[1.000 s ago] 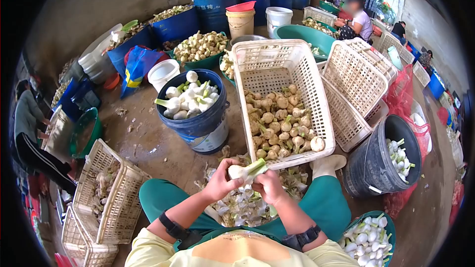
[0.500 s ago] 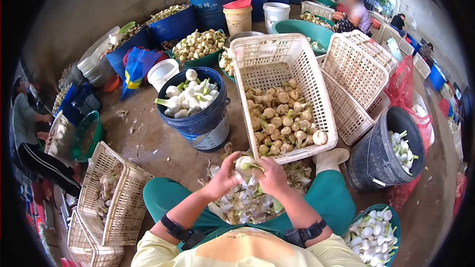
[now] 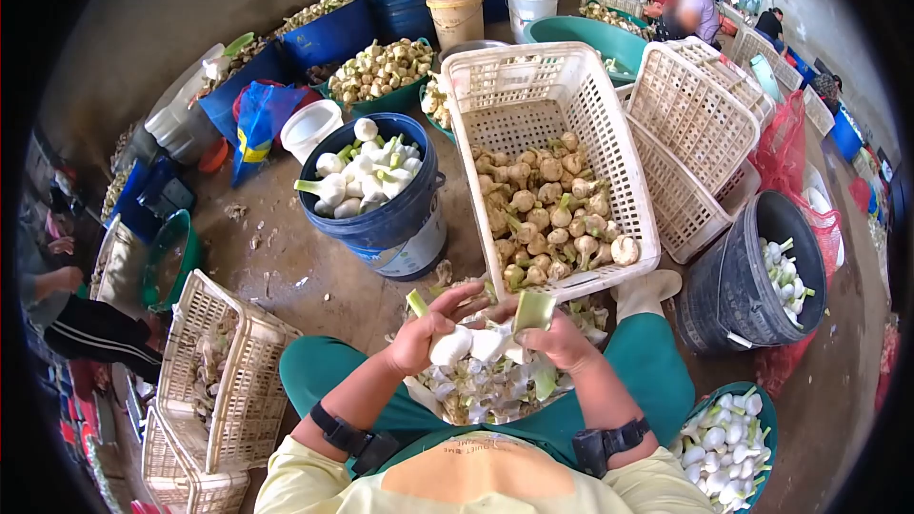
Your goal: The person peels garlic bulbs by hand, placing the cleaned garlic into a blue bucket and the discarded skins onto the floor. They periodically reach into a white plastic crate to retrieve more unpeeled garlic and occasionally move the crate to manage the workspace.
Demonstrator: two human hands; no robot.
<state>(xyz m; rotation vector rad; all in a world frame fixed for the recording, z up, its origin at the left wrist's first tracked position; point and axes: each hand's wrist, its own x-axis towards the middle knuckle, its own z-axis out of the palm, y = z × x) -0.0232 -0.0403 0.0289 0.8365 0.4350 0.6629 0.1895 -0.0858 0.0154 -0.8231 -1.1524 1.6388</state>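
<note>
My left hand is closed around a peeled white garlic bulb, its green stem sticking up past the thumb. In my right hand is a strip of garlic skin, pale green at its upper end. White skin stretches between the two hands. Beneath them, a heap of garlic peelings lies between my knees. Just beyond my hands stands a white plastic crate with unpeeled brownish garlic in it.
A blue bucket of peeled garlic stands front left, a black bucket at right. Near my right knee is a basin of white bulbs. Stacked crates flank my left. People sit at the back; another person is at left.
My hands have moved apart, and skin has come away from the bulb into my right hand. The bulb now shows smooth and white. The person at left has leaned lower.
</note>
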